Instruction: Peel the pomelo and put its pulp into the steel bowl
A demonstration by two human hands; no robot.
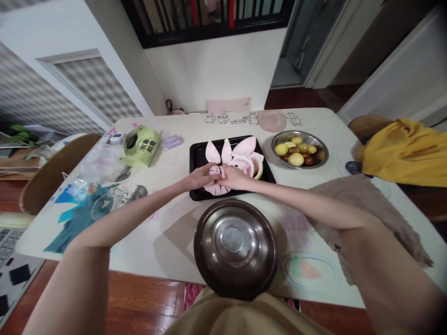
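Note:
A pink-fleshed pomelo (pixel 240 156), its thick peel opened out in petals, lies on a black tray (pixel 196 160) in the middle of the table. Both my hands meet over its near side. My left hand (pixel 201 177) is closed round the pink fruit, and my right hand (pixel 234 177) grips it from the other side, fingers wrapped and touching the left. An empty steel bowl (pixel 235 246) stands just in front of the tray, at the table's near edge.
A smaller steel bowl of green and red fruit (pixel 299 150) sits right of the tray. A brown cloth (pixel 366 209) and yellow cloth (pixel 401 151) lie at right. A green container (pixel 141 145), plastic bags (pixel 99 163) and a glass (pixel 104 204) occupy the left.

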